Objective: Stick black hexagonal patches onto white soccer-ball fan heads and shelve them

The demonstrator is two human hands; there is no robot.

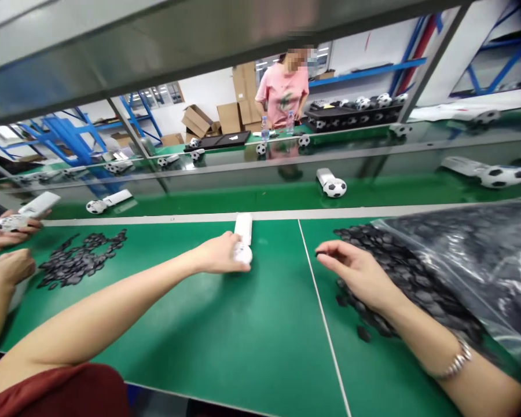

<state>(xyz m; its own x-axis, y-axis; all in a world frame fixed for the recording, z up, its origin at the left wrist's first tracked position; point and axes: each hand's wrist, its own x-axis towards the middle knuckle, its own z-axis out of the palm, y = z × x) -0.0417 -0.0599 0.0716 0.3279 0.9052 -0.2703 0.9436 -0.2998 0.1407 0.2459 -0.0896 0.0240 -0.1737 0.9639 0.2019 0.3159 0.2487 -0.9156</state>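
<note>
White device [244, 230] sits in the left hand's [219, 253] curled grip, seemingly for steadiness; the right hand [367, 279] pinches a black piece [319, 253].

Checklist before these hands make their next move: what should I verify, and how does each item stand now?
1. Left hand gripping the white device: ok.
2. Right hand pinching a small black piece: ok.
3. Which way round the small black piece faces: cannot tell, too small and mostly covered.
4. Co-worker's hands apart from both own hands: ok, far left.
5. Black pile gathered together: not ok, a stray piece lies at its near edge.
</note>
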